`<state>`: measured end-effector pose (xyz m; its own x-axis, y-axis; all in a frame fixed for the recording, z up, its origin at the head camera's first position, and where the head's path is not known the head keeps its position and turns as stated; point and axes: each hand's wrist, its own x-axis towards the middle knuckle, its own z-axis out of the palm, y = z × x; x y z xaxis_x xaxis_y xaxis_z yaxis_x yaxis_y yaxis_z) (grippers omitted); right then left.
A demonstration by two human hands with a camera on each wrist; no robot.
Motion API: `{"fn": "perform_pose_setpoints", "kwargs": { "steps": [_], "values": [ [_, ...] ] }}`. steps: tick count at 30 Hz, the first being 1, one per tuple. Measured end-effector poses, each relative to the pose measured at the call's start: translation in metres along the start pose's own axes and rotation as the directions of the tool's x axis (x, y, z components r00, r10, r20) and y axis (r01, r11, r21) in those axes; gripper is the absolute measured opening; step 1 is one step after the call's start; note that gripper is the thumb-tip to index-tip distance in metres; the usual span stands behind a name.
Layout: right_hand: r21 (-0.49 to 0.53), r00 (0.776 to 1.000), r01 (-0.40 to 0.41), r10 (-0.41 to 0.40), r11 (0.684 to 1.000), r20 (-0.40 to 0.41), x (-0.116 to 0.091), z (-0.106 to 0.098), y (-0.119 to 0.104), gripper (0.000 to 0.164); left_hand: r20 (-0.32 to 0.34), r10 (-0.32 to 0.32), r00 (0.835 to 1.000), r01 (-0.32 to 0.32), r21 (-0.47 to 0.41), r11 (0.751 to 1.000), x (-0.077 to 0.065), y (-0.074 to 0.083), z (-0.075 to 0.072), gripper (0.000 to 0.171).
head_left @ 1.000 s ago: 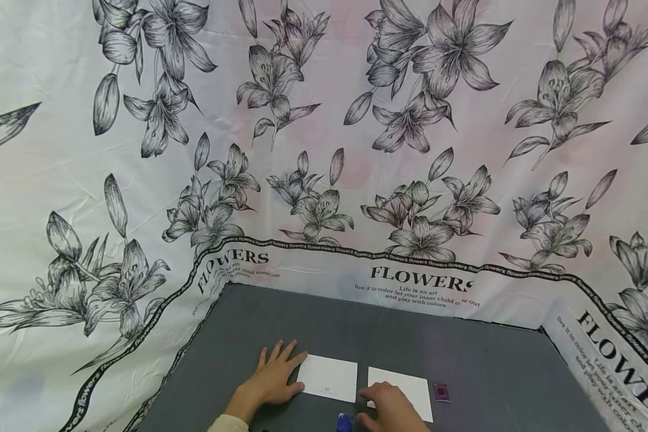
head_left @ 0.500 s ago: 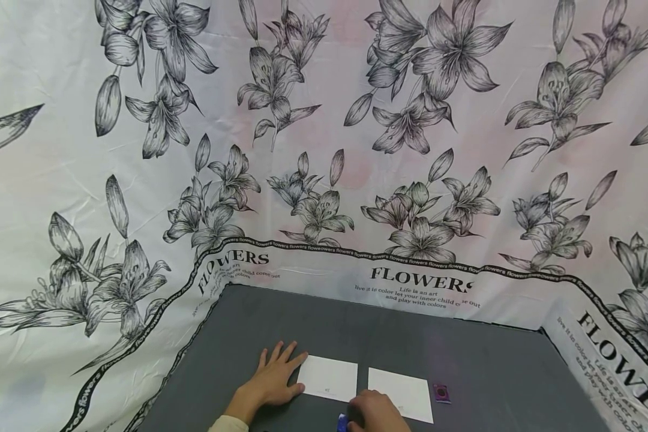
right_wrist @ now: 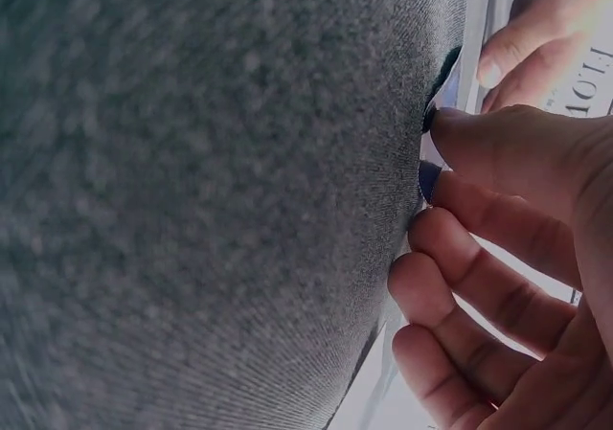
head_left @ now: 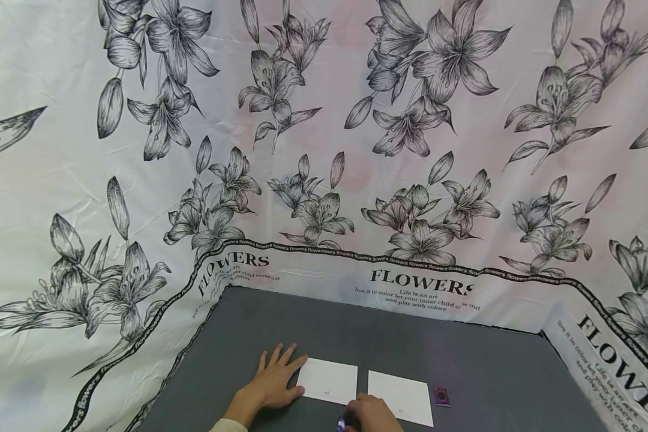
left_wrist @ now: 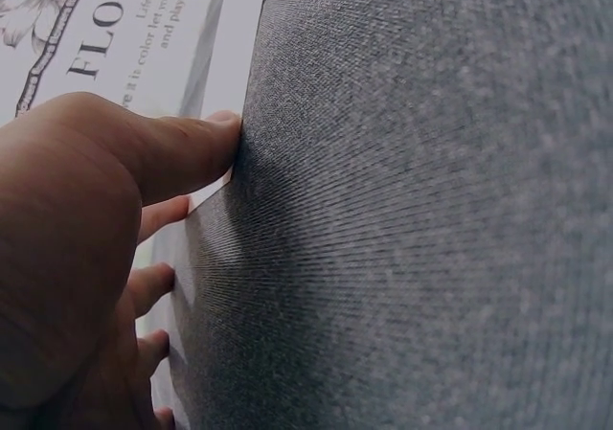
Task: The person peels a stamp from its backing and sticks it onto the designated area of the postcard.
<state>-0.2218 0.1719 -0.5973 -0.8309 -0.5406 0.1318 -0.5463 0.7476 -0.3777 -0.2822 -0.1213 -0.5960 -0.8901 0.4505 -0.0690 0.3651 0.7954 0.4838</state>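
Note:
Two white paper cards lie side by side on the grey table: a left card [head_left: 328, 379] and a right card [head_left: 401, 399]. My left hand [head_left: 272, 384] rests with fingers spread at the left card's edge, its thumb and index fingertip at the corners. In the left wrist view the thumb [left_wrist: 192, 152] lies along the card's edge. Just below the gap between the cards, my right hand [head_left: 375, 414] pinches a small shiny blue sachet [head_left: 341, 425] between thumb and index finger. In the right wrist view the blue sachet [right_wrist: 430, 181] shows a serrated edge, mostly covered by the fingers.
A small purple sachet [head_left: 441, 396] lies to the right of the right card. The grey table [head_left: 491, 366] ends at a white flower-printed curtain [head_left: 324, 180], which hangs behind it and along both sides.
My right hand has moved left off the right card onto the blue sachet and now pinches it; the sachet has tilted. The left hand and both cards have stayed put.

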Motion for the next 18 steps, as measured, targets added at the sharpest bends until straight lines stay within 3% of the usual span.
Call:
{"fn": "perform_pose_setpoints", "kwargs": {
  "steps": [10, 18],
  "values": [
    [0.028, 0.999, -0.044, 0.043, 0.999, 0.031, 0.000, -0.003, -0.008, 0.014, -0.003, 0.002, 1.000, -0.002, 0.000, 1.000, -0.001, 0.000, 0.000, 0.071],
    [0.099, 1.000, -0.016, 0.015, 0.995, 0.016, 0.002, 0.007, 0.004, 0.013, 0.002, 0.001, 1.000, -0.001, -0.004, 1.000, 0.000, -0.001, 0.001, 0.072]
  ]
}}
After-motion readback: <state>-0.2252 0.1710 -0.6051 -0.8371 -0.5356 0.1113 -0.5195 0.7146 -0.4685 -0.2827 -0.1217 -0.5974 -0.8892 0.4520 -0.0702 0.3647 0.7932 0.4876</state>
